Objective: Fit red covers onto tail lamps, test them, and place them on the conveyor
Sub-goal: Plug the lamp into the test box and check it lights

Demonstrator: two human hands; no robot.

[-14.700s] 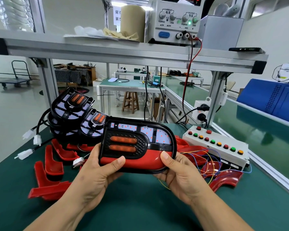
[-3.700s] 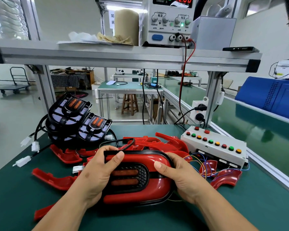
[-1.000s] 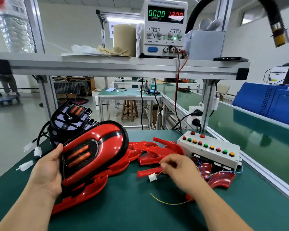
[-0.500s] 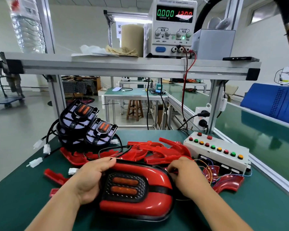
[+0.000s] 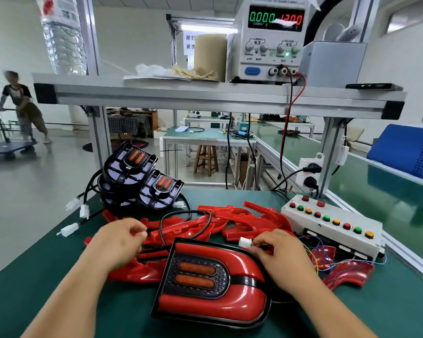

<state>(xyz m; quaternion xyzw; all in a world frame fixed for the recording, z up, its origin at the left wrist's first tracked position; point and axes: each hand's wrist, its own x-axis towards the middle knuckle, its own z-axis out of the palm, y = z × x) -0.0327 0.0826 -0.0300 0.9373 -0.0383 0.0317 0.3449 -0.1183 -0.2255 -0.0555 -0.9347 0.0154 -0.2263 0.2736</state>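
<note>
A tail lamp with its red cover fitted (image 5: 213,281) lies flat on the green mat in front of me, amber strips facing up. My right hand (image 5: 279,252) pinches a white connector (image 5: 244,242) just above the lamp's upper right corner, with coloured wires trailing to the button test box (image 5: 332,225). My left hand (image 5: 119,240) is to the lamp's upper left, fingers curled on a small white plug at the end of the lamp's black cable (image 5: 181,215). Loose red covers (image 5: 230,220) lie behind the lamp.
Uncovered black tail lamps (image 5: 142,181) are stacked at the back left with white plugs hanging. A power supply (image 5: 271,40) on the upper shelf reads 0.000 and 12.00. The green conveyor (image 5: 376,181) runs along the right. A person pushes a cart far left.
Both hands have left the lamp's edges. The right hand now pinches the test box connector and the left hand has picked up the lamp's cable plug. The lamp lies still.
</note>
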